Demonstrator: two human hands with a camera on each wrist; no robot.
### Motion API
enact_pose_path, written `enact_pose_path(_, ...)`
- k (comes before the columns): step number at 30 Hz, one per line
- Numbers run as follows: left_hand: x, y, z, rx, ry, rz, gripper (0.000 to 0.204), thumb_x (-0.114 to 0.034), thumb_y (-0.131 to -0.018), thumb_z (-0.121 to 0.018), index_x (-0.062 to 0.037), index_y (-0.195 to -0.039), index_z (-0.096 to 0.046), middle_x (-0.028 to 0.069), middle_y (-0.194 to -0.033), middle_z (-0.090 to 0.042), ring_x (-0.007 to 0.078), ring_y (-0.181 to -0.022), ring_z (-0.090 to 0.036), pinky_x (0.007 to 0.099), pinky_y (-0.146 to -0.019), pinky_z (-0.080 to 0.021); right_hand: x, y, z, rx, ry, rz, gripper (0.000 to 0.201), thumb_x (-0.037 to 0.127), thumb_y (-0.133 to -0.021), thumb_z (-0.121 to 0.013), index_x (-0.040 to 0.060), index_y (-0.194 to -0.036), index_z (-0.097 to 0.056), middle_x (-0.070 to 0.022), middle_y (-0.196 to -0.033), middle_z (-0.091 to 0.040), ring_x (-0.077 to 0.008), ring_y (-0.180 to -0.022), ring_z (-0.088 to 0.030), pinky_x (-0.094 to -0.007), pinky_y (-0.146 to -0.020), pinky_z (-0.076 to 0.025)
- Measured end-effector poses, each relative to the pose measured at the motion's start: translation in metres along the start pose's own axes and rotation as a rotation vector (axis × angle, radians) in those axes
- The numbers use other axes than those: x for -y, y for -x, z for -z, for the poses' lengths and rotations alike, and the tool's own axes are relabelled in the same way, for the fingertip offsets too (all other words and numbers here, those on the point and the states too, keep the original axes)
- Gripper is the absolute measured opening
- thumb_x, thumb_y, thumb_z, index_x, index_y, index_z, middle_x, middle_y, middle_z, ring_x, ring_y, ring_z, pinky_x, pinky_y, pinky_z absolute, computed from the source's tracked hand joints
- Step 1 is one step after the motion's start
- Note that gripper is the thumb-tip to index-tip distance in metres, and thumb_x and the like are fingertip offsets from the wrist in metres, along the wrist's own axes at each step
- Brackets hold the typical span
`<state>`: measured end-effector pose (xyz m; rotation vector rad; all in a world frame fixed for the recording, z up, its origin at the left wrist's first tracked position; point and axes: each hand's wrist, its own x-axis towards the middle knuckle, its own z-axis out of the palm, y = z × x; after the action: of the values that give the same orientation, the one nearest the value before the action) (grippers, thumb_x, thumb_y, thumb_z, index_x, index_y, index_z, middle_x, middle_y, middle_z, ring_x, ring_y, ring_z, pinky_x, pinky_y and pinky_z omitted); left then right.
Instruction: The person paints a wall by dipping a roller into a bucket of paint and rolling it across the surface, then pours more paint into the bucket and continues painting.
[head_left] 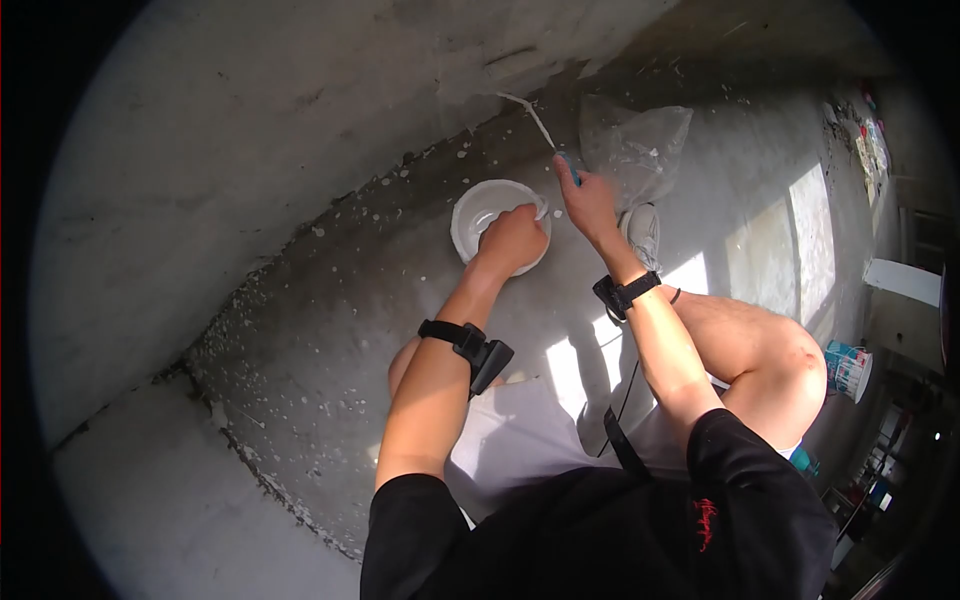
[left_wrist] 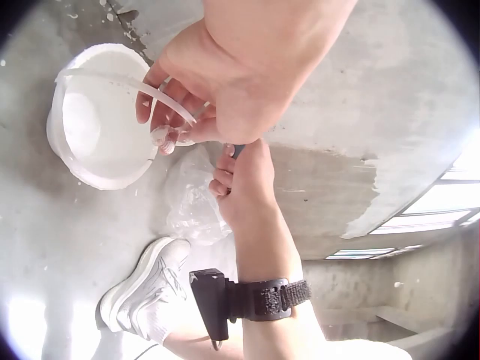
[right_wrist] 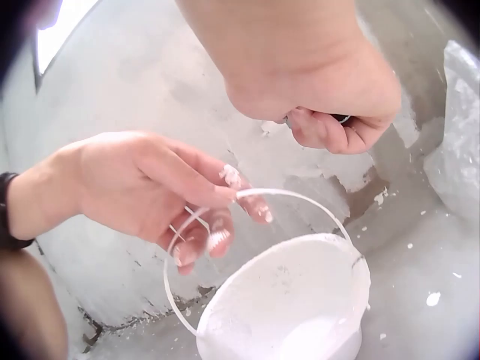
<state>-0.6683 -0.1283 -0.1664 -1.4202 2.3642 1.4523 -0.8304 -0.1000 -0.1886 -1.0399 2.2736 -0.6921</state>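
A white plastic bucket (head_left: pixel 462 218) stands on the grey floor, its inside coated white. My left hand (head_left: pixel 515 240) is over its near rim. The right wrist view shows the thin bail handle (right_wrist: pixel 289 193) raised, with my left thumb and fingers pinching it; white smears cover those fingertips. To the right and farther forward, my right hand (head_left: pixel 588 205) grips the blue handle (head_left: pixel 570 168) of a tool. Its thin, white-coated end (head_left: pixel 540 125) points toward the wall and bends near the tip. In the right wrist view, the curled fingers hide most of the tool.
A clear plastic bag (head_left: pixel 640 145) lies beyond my right hand, near a grey shoe (head_left: pixel 642 232). The concrete wall (head_left: pixel 260 130) rises ahead and to the left. White spatter marks the floor (head_left: pixel 330 300). A teal-and-white bucket (head_left: pixel 848 370) stands far right.
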Motion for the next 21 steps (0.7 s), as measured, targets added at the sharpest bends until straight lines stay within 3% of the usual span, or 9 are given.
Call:
enact_pose_path(7, 0.001, 0.002, -0.002, -0.003, -0.004, -0.013, 0.027, -0.013, -0.086, -0.050, 0.0036, -0.101, -0.065, 0.0284, -0.099, -0.067, 0.0451, -0.096, -0.063, 0.0507, -0.087, -0.049, -0.032, -0.030, -0.048, 0.115, 0.094, -0.084, 0.077, 0.067, -0.089, -0.043, -0.0044, -0.086, -0.071, -0.0305, -0.089, -0.066, -0.0465, -0.094, -0.064, -0.0494, -0.082, -0.049)
enact_pose_path(10, -0.002, 0.004, 0.002, 0.042, -0.037, 0.074, 0.029, -0.016, -0.089, -0.051, -0.0002, -0.109, -0.064, 0.0277, -0.103, -0.065, 0.0439, -0.100, -0.061, 0.0492, -0.088, -0.047, -0.028, -0.033, -0.053, 0.097, 0.150, -0.117, 0.075, 0.067, -0.089, -0.045, -0.0029, -0.082, -0.071, -0.0284, -0.086, -0.067, -0.0446, -0.090, -0.065, -0.0489, -0.079, -0.049)
enact_pose_path(13, -0.005, 0.007, 0.006, 0.064, -0.057, 0.108, 0.031, -0.019, -0.089, -0.052, -0.0001, -0.110, -0.065, 0.0264, -0.105, -0.066, 0.0425, -0.102, -0.062, 0.0486, -0.089, -0.048, -0.020, -0.017, -0.035, 0.142, -0.018, -0.122, 0.073, 0.066, -0.088, -0.047, -0.0022, -0.077, -0.069, -0.0253, -0.076, -0.067, -0.0427, -0.082, -0.066, -0.0472, -0.073, -0.049)
enact_pose_path(16, -0.006, 0.005, 0.004, 0.034, -0.067, 0.110, 0.030, -0.014, -0.083, -0.052, 0.0039, -0.103, -0.066, 0.0275, -0.102, -0.067, 0.0423, -0.099, -0.065, 0.0483, -0.086, -0.050, -0.011, -0.005, -0.023, 0.078, -0.084, -0.079, 0.070, 0.064, -0.088, -0.051, -0.0025, -0.072, -0.067, -0.0231, -0.066, -0.063, -0.0401, -0.070, -0.064, -0.0448, -0.065, -0.047)
enact_pose_path(21, -0.009, 0.004, 0.007, 0.093, -0.101, 0.170, 0.033, -0.023, -0.089, -0.053, 0.0008, -0.107, -0.067, 0.0245, -0.109, -0.066, 0.0408, -0.104, -0.063, 0.0480, -0.090, -0.049, 0.029, 0.030, -0.004, 0.020, -0.202, 0.032, 0.069, 0.061, -0.089, -0.054, -0.0047, -0.070, -0.064, -0.0243, -0.061, -0.057, -0.0392, -0.060, -0.056, -0.0433, -0.059, -0.044)
